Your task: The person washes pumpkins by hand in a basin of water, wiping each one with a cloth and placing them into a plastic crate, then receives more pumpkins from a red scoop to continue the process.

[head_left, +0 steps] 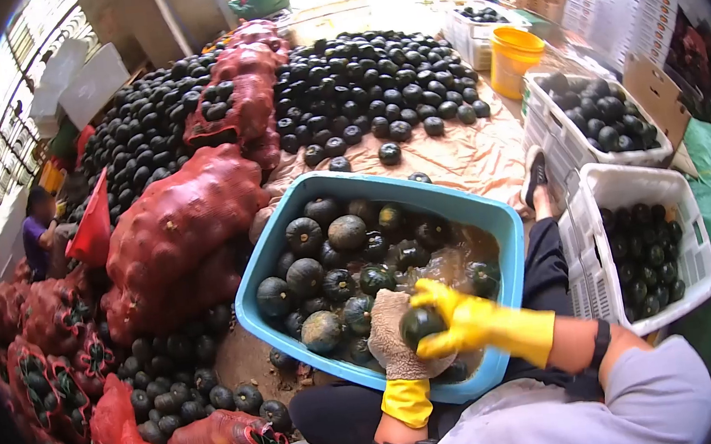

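Note:
Over the near side of a blue tub (510, 245), a small dark green kabocha squash (419, 326) is held between both my hands. My right hand (443, 310), in a yellow rubber glove, curls its fingers round the squash from the right. A beige fuzzy cloth mitt covers my left hand (396, 339), with a yellow glove cuff showing at the wrist. That mitt presses against the squash's left and underside; the fingers inside it are hidden. Several squashes (305, 277) float in the tub's brown water, which is stirred up near my right hand.
White crates of squashes (657, 325) stand at the right, with a yellow bucket (515, 58) behind. Red mesh sacks (180, 206) crowd the left. A large squash pile (367, 82) lies beyond the tub. Another person (39, 238) is at the far left.

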### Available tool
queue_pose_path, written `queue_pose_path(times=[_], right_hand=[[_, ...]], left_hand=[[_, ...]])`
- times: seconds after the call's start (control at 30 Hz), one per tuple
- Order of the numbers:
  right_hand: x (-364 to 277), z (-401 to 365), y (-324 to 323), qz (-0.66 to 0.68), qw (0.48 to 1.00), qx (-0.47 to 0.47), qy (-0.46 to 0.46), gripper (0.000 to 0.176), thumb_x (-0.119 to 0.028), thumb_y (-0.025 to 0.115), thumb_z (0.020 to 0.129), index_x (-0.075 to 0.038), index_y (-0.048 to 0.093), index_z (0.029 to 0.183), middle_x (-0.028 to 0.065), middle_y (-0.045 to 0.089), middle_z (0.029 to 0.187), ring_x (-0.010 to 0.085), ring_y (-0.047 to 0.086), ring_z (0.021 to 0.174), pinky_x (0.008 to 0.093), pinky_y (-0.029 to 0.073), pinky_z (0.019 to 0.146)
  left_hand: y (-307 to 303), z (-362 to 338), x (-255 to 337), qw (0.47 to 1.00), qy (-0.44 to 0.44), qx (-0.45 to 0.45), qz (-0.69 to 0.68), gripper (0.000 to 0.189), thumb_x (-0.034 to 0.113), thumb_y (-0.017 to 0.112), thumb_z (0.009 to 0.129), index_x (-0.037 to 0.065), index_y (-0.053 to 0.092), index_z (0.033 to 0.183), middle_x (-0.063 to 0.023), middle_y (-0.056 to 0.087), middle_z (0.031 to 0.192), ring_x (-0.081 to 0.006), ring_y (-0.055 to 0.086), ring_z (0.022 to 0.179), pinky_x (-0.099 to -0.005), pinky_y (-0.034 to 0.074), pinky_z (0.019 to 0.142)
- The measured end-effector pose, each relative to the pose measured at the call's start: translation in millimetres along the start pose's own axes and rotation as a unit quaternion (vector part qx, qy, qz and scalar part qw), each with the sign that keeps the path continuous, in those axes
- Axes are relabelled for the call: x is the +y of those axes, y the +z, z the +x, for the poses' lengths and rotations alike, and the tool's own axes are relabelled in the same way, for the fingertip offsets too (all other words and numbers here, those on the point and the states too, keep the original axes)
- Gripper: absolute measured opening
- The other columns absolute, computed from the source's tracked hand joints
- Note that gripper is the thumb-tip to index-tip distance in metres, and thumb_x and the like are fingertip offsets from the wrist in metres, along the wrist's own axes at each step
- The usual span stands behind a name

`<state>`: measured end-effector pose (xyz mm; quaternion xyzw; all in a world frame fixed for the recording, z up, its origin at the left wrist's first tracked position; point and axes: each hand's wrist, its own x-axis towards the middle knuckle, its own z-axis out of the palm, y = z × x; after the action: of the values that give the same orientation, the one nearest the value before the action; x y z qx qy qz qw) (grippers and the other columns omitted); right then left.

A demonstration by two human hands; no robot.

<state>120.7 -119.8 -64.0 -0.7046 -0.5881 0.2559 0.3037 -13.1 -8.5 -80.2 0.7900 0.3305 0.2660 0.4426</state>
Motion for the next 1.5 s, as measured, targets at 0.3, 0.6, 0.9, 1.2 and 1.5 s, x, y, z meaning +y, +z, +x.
queue_pose_path(times=[0.3, 0.6, 0.9, 1.2, 1.5], right_hand=[[11, 3, 71, 0.305, 0.927, 0.212, 0.047, 0.069, -0.029, 0.092, 0.087, -0.008, 0.059, 0.144, 0.019, 0.061, 0.146, 0.0342, 0.059, 0.137, 0.0464, 0.046, 0.117], [1, 10, 33, 0.218, 0.953, 0.208, -0.029, 0.071, -0.029, 0.089, 0.09, -0.01, 0.056, 0.149, 0.0177, 0.057, 0.15, 0.0346, 0.053, 0.144, 0.044, 0.039, 0.124], [-33, -7, 40, 0.009, 0.986, 0.161, -0.041, 0.052, -0.038, 0.083, 0.091, -0.012, 0.073, 0.135, 0.0211, 0.072, 0.128, 0.0407, 0.062, 0.131, 0.0476, 0.049, 0.112], [24, -10, 28, 0.193, 0.968, 0.152, -0.054, 0.073, -0.028, 0.086, 0.094, -0.007, 0.054, 0.156, 0.0205, 0.071, 0.132, 0.0358, 0.07, 0.119, 0.04, 0.054, 0.106], [13, -3, 80, 0.481, 0.837, 0.256, 0.061, 0.07, -0.027, 0.088, 0.093, -0.005, 0.053, 0.151, 0.0137, 0.064, 0.141, 0.0246, 0.059, 0.133, 0.0387, 0.049, 0.114]], left_hand=[[-11, -28, 20, 0.985, 0.155, 0.026, 0.069, 0.068, 0.031, 0.082, 0.083, 0.003, 0.053, 0.138, -0.0128, 0.068, 0.109, -0.0344, 0.07, 0.099, -0.0415, 0.057, 0.088], [-11, -32, 32, 0.982, 0.158, -0.005, 0.101, 0.092, 0.033, 0.091, 0.072, 0.004, 0.046, 0.148, -0.0203, 0.06, 0.132, -0.0411, 0.063, 0.119, -0.0458, 0.053, 0.102], [-30, -21, 8, 0.96, 0.25, -0.071, 0.104, 0.081, 0.031, 0.095, 0.063, 0.009, 0.061, 0.133, -0.0165, 0.066, 0.126, -0.0368, 0.068, 0.106, -0.0429, 0.057, 0.094], [-4, -39, 4, 0.968, 0.24, 0.057, 0.052, 0.089, 0.042, 0.1, 0.059, 0.008, 0.064, 0.134, -0.0142, 0.072, 0.126, -0.0341, 0.07, 0.118, -0.0432, 0.055, 0.104], [-3, -24, 25, 0.986, 0.158, 0.045, -0.034, 0.089, 0.039, 0.093, 0.062, 0.012, 0.059, 0.14, -0.0152, 0.069, 0.128, -0.0407, 0.069, 0.114, -0.0514, 0.054, 0.104]])
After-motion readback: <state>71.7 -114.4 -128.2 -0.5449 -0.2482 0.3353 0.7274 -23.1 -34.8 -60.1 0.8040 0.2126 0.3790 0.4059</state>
